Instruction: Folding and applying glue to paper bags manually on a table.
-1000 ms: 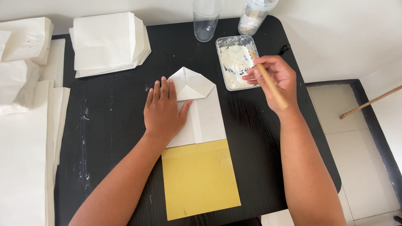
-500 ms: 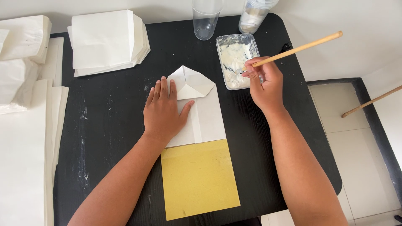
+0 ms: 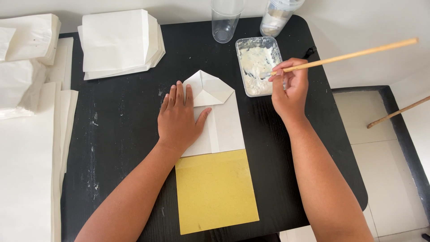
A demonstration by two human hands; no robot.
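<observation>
The black surface fills most of the view. At the far edge, a clear cup and a jar are cut off at the top. The left hand lies flat and open on the folded white paper, hiding its left part. The right hand is closed around a long wooden stick. The stick's tip sits in the tray of white paste, just right of the paper.

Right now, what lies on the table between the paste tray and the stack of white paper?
In the head view, the folded paper's pointed top and bare black table lie between the paste tray and the paper stack.
</observation>
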